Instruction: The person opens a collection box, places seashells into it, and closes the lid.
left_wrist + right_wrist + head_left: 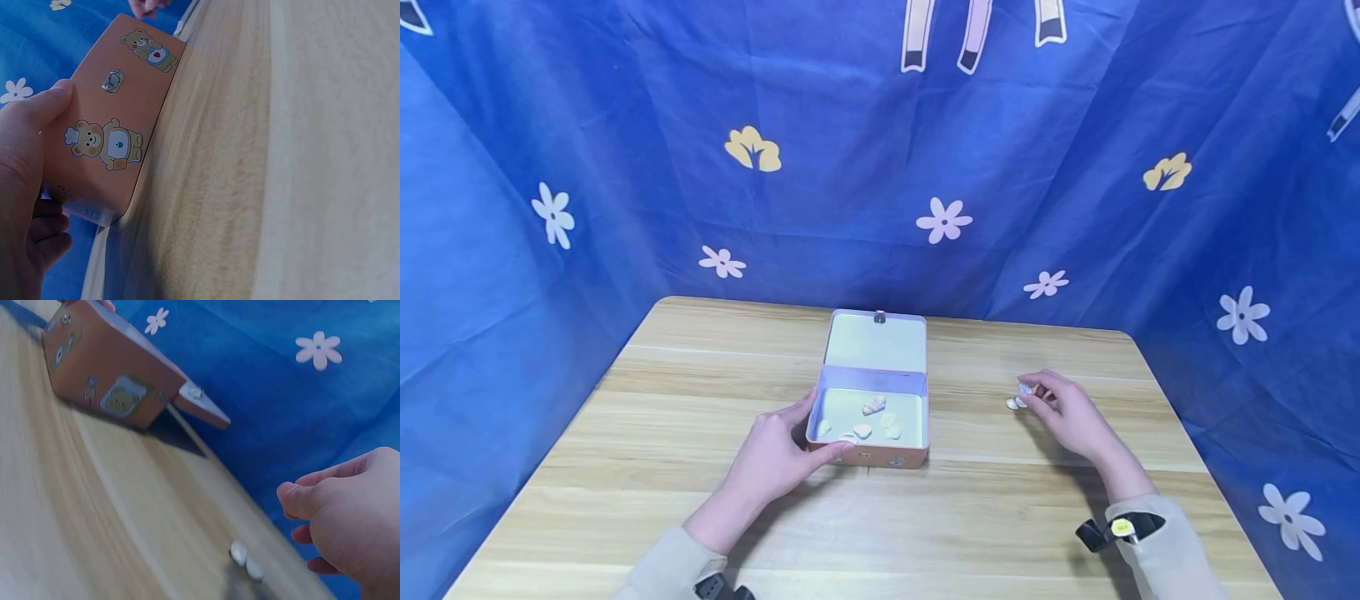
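Observation:
A hinged tin box [912, 457] with bear pictures stands on the table, its lid [877, 342] tipped back. My left hand [778, 454] grips its front left corner, thumb along the front rim and fingers at the left side. Inside lie a ridged spiral shell [874, 405] and several small pale shells [862, 431]. Off to the right, my right hand [1067, 412] pinches a small white shell [1024, 388] between thumb and fingertips; the thumb hides it in the right wrist view. Two more white shells [238, 553] lie on the table just below that hand.
The wooden table [700, 358] has rounded far corners. Behind it and along both sides hangs a blue curtain [850, 183] printed with flowers. Black straps [1123, 529] circle both wrists over the sleeves.

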`<state>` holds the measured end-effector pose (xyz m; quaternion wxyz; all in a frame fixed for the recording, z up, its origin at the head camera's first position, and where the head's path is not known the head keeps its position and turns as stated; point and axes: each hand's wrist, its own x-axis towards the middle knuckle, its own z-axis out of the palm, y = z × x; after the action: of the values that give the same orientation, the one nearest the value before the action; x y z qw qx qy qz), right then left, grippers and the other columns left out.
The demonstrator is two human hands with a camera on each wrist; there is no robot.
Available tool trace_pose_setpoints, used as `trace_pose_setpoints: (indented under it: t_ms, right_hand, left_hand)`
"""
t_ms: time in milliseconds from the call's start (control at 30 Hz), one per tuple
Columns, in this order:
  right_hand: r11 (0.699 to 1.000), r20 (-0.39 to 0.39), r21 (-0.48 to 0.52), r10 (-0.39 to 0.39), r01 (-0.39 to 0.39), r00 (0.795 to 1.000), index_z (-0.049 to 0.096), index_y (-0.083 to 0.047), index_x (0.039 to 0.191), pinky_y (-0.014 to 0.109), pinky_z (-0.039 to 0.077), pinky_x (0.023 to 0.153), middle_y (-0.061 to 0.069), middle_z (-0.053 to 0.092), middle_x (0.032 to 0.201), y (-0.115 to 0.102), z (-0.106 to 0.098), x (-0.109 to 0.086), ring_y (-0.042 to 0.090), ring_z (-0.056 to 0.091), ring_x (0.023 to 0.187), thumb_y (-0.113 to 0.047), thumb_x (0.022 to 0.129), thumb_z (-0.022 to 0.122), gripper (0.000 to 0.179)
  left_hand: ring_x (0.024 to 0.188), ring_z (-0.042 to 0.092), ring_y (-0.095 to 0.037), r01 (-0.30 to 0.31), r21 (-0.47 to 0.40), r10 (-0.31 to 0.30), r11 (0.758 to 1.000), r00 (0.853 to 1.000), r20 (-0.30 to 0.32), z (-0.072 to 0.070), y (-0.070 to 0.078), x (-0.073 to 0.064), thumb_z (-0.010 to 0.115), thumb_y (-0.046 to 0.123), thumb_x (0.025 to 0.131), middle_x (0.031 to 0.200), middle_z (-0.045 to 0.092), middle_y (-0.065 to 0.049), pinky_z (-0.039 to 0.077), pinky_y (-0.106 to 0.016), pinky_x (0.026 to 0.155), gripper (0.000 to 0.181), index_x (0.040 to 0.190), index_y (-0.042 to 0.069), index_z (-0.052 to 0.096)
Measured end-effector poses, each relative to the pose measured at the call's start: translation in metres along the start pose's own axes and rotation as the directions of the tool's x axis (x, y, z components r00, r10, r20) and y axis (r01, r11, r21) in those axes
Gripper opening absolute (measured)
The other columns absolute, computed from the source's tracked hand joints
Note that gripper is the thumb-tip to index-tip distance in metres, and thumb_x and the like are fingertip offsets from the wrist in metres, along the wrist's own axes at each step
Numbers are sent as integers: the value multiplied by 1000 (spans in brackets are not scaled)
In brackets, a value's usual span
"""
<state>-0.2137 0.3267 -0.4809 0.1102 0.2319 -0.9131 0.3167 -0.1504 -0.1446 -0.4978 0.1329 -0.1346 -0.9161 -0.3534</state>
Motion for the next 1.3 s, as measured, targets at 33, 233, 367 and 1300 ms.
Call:
trace_pose_setpoints:
  t_ms: [33,233,367,1300]
  right_hand:
    - [1000,0,3,-12,12,1000,72,-3,127,37,59,78,-5,68,96,-4,-1,2,14,64,86,-10,103,71,25]
    - [999,14,14,-45,45,999,73,-5,128,43,58,84,-6,70,103,-28,-4,16,12,63,91,-14,104,70,25]
    - [995,14,44,-93,92,996,73,-5,128,45,57,85,-6,71,105,-44,-2,26,11,63,90,-13,103,71,26]
    - [940,121,220,-290,260,949,73,-6,128,47,57,87,0,73,117,-120,54,70,14,64,99,-11,103,72,26]
  left_hand:
    - [63,56,-10,2,1,-2,1000,1000,3,0,0,0,83,75,75,136,63,-27,56,-39,81,111,149,-4,56]
    - [72,61,-12,2,-3,-2,1000,1000,7,-1,0,1,82,76,75,136,63,-26,58,-40,83,112,150,-3,55]
    - [76,63,-14,4,-9,-3,1000,1000,7,-2,1,1,84,74,75,136,63,-27,59,-42,86,111,150,-3,55]
    - [77,66,-13,23,3,-23,1000,1000,4,-2,3,-1,82,78,73,137,62,-26,59,-49,95,114,150,-2,56]
